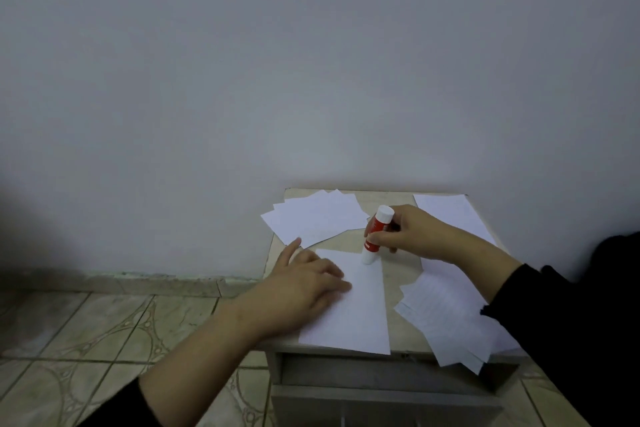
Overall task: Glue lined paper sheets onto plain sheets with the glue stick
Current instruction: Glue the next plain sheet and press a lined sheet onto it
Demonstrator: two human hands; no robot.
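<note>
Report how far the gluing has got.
Done: cannot tell; the far-right sheet may be finished. In hand: the right hand grips the glue stick, tip down on the top edge of the centre sheet, which the left hand presses flat. Left: the plain stack and the lined stack.

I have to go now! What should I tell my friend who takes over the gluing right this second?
Left hand: flat, pressing the white sheet at the small beige table's front.
Right hand: grips the red-and-white glue stick, tip down on that sheet's far edge.
Fanned plain white sheets lie far left; faintly lined sheets near right.
Left: finish gluing, join the sheets, repeat.
</note>
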